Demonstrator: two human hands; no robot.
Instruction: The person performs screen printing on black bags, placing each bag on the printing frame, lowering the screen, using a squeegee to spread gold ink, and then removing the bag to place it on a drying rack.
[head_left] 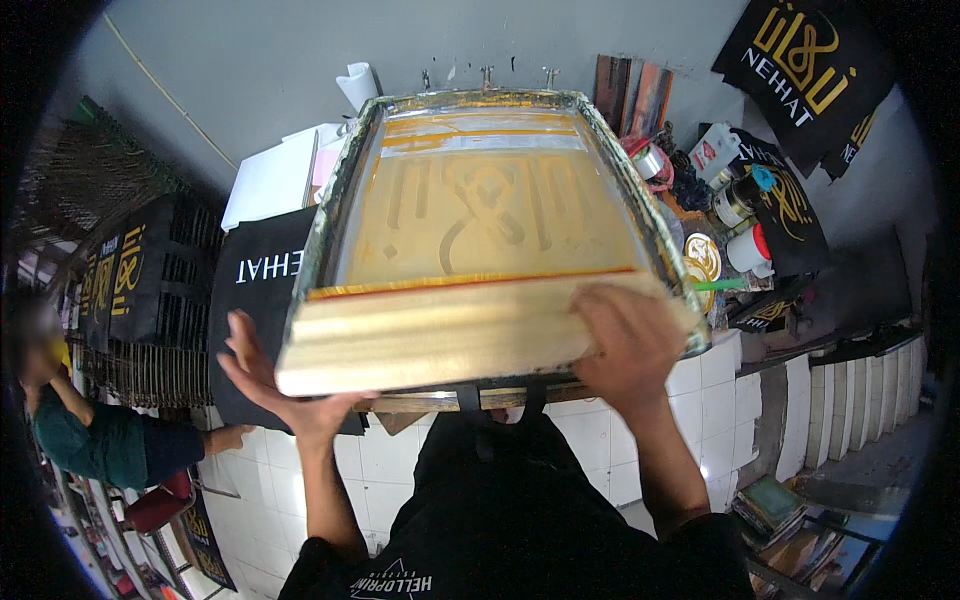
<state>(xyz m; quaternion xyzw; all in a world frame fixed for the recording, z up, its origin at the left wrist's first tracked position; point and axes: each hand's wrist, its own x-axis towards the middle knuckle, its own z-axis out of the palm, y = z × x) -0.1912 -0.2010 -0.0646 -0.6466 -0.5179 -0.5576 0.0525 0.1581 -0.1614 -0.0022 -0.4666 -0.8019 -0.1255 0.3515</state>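
A wide wooden squeegee (440, 335) lies across the near end of a screen-printing frame (325, 235), its red-edged blade facing away from me. My right hand (628, 340) is closed over the squeegee's right part, slightly blurred by motion. Beside the squeegee's left end, my left hand (275, 385) has its fingers spread, with the thumb along the near edge of the frame; whether it touches the wood I cannot tell. Golden ink coats the mesh (410, 215), where a darker calligraphic design shows. Black straps (503, 400) stick out from under the frame's near edge.
Black printed fabric (255, 270) and white sheets (275, 175) lie left of the frame. Ink tubs (745, 250), jars and a green stick (720, 285) crowd the right side. A seated person (100, 430) is at far left, near racks of black bags (150, 270).
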